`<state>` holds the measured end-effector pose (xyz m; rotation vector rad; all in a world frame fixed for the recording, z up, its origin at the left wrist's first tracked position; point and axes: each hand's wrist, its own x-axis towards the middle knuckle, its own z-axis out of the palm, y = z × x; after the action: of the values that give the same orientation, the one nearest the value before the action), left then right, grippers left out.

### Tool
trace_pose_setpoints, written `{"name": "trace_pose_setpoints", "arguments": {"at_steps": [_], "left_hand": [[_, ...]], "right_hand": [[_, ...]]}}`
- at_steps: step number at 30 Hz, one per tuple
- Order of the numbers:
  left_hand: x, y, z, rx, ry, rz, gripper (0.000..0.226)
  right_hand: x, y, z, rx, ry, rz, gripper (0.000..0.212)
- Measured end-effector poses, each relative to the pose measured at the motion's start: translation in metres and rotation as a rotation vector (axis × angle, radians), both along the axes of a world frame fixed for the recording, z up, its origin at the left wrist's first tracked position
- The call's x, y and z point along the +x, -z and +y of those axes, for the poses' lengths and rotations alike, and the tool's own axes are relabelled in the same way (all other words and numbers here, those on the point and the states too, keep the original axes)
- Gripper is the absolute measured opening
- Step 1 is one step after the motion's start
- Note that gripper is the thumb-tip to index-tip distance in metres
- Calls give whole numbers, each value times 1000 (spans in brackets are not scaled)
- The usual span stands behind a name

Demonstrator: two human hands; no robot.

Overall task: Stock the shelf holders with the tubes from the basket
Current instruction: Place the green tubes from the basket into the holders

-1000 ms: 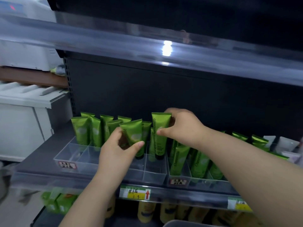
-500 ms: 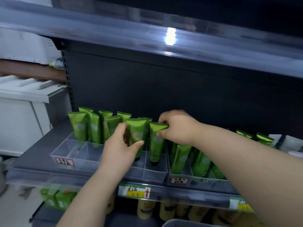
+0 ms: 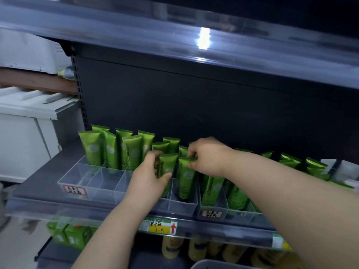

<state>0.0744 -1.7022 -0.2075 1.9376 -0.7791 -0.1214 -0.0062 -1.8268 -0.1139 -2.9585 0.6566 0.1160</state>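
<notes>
Two clear divided holders stand on the dark shelf: a left holder (image 3: 97, 188) and a right holder (image 3: 213, 210). Several green tubes (image 3: 93, 150) stand upright in the back rows. My left hand (image 3: 147, 177) grips one green tube (image 3: 167, 167) standing in a front compartment of the left holder. My right hand (image 3: 207, 158) pinches the top of a second green tube (image 3: 186, 179) standing in the compartment just to the right. More green tubes (image 3: 211, 189) fill the right holder. The basket rim (image 3: 209, 264) shows at the bottom edge.
Front compartments on the left holder's left side hold nothing. A clear upper shelf edge (image 3: 174, 41) hangs overhead. A yellow price tag with a red arrow (image 3: 161, 227) sits on the shelf rail. Yellow bottles (image 3: 171, 247) and green boxes (image 3: 68, 235) fill the lower shelf. A white cabinet (image 3: 23, 133) stands left.
Both hands have lowered their tubes down into adjacent front compartments of the left holder. The right hand's tube, earlier raised above the row, now stands in its slot.
</notes>
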Motion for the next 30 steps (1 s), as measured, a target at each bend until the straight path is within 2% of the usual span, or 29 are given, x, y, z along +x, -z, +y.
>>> {"name": "trace_pose_setpoints", "arguments": {"at_steps": [8,11,14,18,25,30], "left_hand": [[0,-10,6,-63,6,-118,52],[1,-13,13,-43,3,-312,51],[-4,-15,23,-1,-20,-505,45],[-22,-9,35,61,-5,-641,45],[-67,9,40,217,156,-697,51],[-109,32,45,271,268,-650,55]], "right_hand": [[-4,-2,-3,3,-12,-43,28],[-11,-2,-3,4,-23,-107,27],[-24,-5,-1,7,-10,-261,27],[-52,-10,8,21,-38,-414,26],[-119,15,27,66,-81,-477,32],[-179,54,36,135,-83,-392,33]]}}
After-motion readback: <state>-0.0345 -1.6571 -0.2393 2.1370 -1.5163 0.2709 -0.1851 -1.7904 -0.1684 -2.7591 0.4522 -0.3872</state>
